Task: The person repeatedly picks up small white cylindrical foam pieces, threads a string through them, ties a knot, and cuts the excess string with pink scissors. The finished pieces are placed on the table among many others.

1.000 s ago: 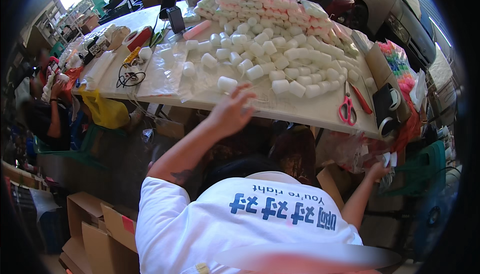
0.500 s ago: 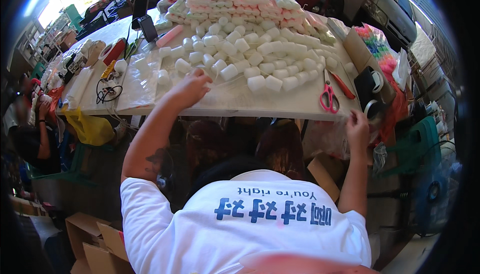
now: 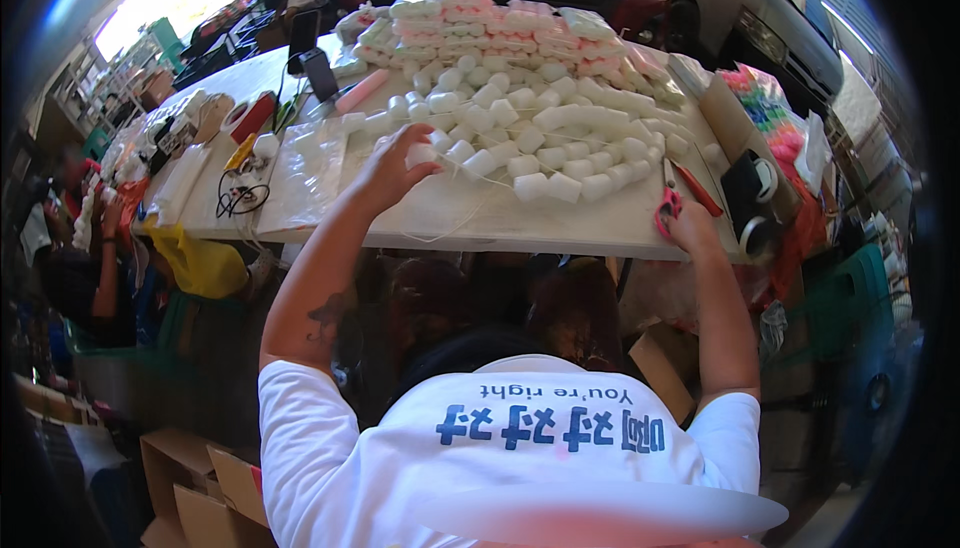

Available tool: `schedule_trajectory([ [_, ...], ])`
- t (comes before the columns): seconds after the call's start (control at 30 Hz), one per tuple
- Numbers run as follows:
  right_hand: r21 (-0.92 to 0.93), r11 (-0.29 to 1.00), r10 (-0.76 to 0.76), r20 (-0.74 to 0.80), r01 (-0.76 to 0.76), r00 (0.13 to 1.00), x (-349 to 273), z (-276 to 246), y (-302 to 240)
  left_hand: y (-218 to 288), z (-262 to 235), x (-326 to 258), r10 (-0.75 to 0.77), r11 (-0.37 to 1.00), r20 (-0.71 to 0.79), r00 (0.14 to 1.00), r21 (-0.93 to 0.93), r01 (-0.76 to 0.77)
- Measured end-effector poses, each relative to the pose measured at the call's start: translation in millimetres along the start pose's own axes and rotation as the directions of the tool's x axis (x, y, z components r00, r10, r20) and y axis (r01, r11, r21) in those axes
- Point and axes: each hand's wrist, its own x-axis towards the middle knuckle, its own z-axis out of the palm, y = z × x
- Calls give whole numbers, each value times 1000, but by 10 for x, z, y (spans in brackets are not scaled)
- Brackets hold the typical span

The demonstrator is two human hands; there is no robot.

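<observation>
My left hand [image 3: 392,166] reaches over the white table [image 3: 520,223] and closes its fingers on a small white roll [image 3: 420,155] at the near left edge of a big heap of white rolls [image 3: 540,138]. A thin white string [image 3: 470,183] trails from the rolls across the tabletop. My right hand [image 3: 690,228] rests at the table's front right edge, touching the pink handles of a pair of scissors [image 3: 672,203]. Whether the fingers grip the handles is hard to tell.
Stacked wrapped packs of white and pink rolls [image 3: 500,23] stand at the table's back. Clear plastic bags [image 3: 305,173] lie at left, a black tape dispenser [image 3: 750,198] at right. Another person [image 3: 85,248] sits at far left. Cardboard boxes [image 3: 190,488] stand below.
My left hand has reached further forward and taken a white roll. My right hand has risen from below the table's edge to the scissors.
</observation>
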Motion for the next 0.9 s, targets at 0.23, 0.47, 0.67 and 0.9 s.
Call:
schedule_trajectory([
  [0.23,233,939,157,359,-252,920,-44,-222,124,80,-22,-118,-187,675,464,866,-580,456],
  [0.47,565,776,11,435,-282,901,-434,-245,304,87,-111,-465,-184,201,573,798,-773,602],
  [0.67,909,-35,-191,401,-415,896,-830,4,372,134,21,-600,-117,121,486,866,-859,498],
  [0.9,943,-165,-288,234,-289,929,-1189,266,219,52,-95,-158,-164,305,301,939,-890,339],
])
